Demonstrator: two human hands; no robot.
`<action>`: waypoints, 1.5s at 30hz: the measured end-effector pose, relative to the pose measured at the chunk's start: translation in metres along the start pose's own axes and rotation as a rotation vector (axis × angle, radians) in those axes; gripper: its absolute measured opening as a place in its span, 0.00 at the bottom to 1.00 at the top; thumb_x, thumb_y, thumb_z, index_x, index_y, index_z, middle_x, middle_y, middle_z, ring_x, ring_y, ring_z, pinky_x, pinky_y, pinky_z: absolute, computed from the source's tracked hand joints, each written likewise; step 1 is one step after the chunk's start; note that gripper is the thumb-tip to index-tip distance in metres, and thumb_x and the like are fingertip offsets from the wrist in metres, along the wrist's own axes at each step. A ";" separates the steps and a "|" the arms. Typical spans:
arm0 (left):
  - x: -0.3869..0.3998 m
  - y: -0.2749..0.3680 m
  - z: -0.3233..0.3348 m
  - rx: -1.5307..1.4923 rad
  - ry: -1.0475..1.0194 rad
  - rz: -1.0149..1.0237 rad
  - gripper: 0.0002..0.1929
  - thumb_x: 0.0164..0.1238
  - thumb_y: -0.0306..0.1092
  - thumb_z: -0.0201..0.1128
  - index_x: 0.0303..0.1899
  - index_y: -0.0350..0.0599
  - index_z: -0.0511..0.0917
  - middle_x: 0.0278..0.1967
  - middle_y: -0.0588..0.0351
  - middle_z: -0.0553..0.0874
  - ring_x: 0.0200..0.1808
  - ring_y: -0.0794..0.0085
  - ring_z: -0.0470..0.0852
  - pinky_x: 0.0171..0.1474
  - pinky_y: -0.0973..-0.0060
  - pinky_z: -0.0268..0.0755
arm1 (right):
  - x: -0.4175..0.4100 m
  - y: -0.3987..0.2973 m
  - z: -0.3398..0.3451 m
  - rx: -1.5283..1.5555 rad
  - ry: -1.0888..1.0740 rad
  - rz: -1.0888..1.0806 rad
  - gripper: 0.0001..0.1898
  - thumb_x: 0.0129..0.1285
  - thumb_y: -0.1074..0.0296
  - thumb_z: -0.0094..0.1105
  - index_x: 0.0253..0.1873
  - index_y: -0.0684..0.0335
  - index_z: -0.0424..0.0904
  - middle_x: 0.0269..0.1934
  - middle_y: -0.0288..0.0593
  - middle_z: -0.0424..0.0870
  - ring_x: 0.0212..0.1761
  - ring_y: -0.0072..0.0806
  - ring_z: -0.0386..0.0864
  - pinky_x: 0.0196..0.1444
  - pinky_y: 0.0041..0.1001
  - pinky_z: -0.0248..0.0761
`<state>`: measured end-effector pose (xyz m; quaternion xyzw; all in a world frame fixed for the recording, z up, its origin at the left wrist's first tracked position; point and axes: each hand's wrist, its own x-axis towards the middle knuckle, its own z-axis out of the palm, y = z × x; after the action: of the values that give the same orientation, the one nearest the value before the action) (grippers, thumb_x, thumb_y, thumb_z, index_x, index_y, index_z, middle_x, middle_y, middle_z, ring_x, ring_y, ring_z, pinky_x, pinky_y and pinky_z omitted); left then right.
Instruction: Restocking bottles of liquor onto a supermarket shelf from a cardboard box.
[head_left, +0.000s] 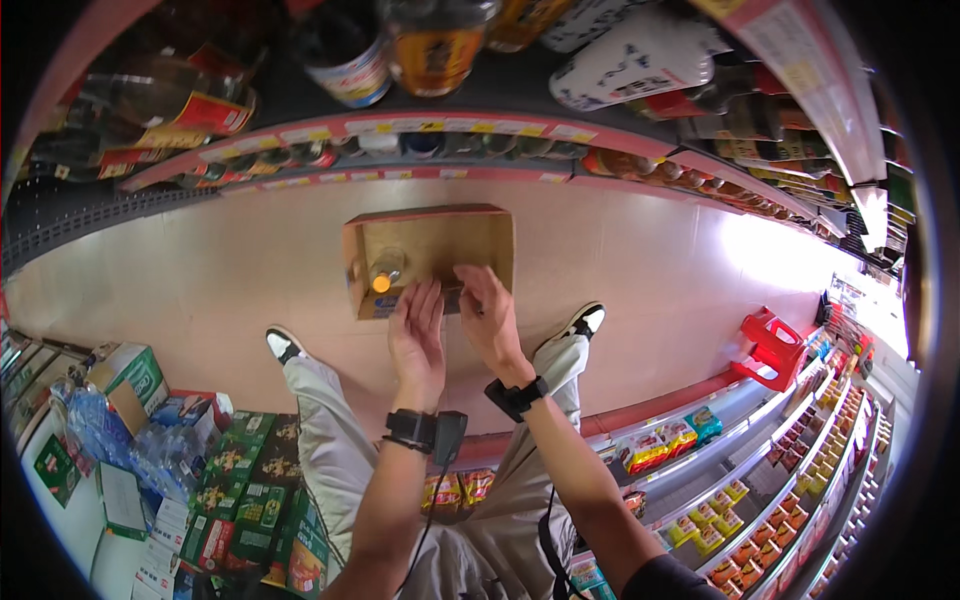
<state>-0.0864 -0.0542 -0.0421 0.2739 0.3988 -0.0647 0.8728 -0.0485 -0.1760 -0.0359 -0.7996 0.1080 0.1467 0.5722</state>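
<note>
An open cardboard box (427, 225) sits on the floor between my feet. Inside, on its left side, is a clear bottle (388, 262) with an orange-yellow cap. My left hand (418, 330) is over the box's near edge, its fingers stretched out and nothing visible in its palm. Over the near right part of the box, my right hand (486, 307) has its fingers slightly bent and blurred. A small dark thing (451, 298) shows between the two hands; its kind and whether either hand touches it cannot be made out.
Ahead stands a shelf (517, 124) with bottles, including a white patterned jug (637, 64). Behind on the right is a shelf of packaged snacks (694, 517). A red plastic stool (772, 349) stands at right. Cartons (240, 465) and water bottles (169, 457) are piled at left.
</note>
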 end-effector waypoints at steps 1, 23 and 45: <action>0.000 -0.018 -0.054 -0.021 0.130 -0.023 0.27 0.83 0.47 0.46 0.72 0.37 0.67 0.73 0.44 0.70 0.75 0.57 0.69 0.79 0.60 0.58 | -0.006 0.023 0.018 0.014 -0.017 0.012 0.22 0.65 0.80 0.56 0.64 0.68 0.71 0.53 0.59 0.84 0.61 0.52 0.80 0.59 0.39 0.77; -0.002 0.038 -0.179 0.512 0.129 -0.183 0.12 0.83 0.38 0.54 0.53 0.42 0.80 0.43 0.55 0.87 0.45 0.71 0.87 0.54 0.70 0.79 | 0.058 0.094 0.124 -1.098 -0.408 -0.298 0.15 0.68 0.59 0.60 0.54 0.58 0.77 0.38 0.50 0.87 0.40 0.50 0.88 0.40 0.45 0.81; -0.402 0.224 0.171 0.716 -0.583 0.404 0.34 0.55 0.38 0.80 0.61 0.38 0.74 0.51 0.52 0.85 0.52 0.71 0.84 0.57 0.70 0.77 | -0.233 -0.453 -0.161 0.066 -0.169 -0.512 0.19 0.70 0.64 0.62 0.60 0.69 0.80 0.52 0.46 0.80 0.50 0.31 0.78 0.53 0.29 0.72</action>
<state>-0.1697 0.0012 0.4390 0.5984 0.0301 -0.1011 0.7942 -0.0944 -0.1811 0.4962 -0.7667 -0.1413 0.0598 0.6234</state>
